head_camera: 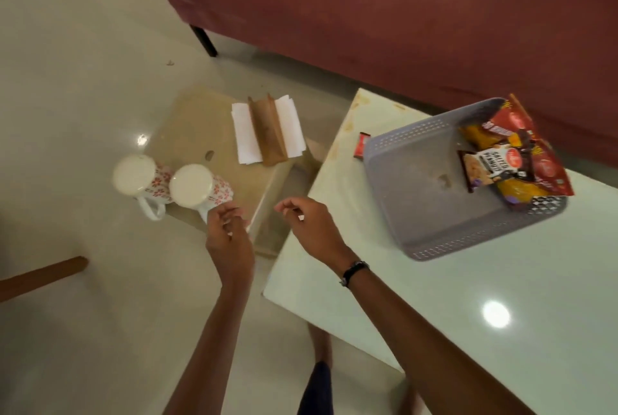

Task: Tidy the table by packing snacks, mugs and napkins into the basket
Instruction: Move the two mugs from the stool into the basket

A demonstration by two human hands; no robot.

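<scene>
Two white mugs with red flower patterns stand side by side on a low glass table (200,120): the left mug (135,177) and the right mug (195,187). My left hand (227,230) reaches the right mug's handle, fingers curled at it; whether it grips is unclear. My right hand (307,220) hovers over the gap between the tables, fingers loosely curled, holding nothing. A brown napkin holder with white napkins (267,130) lies behind the mugs. The grey perforated basket (418,207) sits on the white table, with several snack packets (515,157) at its far end.
A small red snack bar (361,145) lies on the white table (468,314) just left of the basket. A maroon sofa (401,13) runs behind both tables. A wooden leg (40,277) shows at the left edge. My foot (321,341) is below.
</scene>
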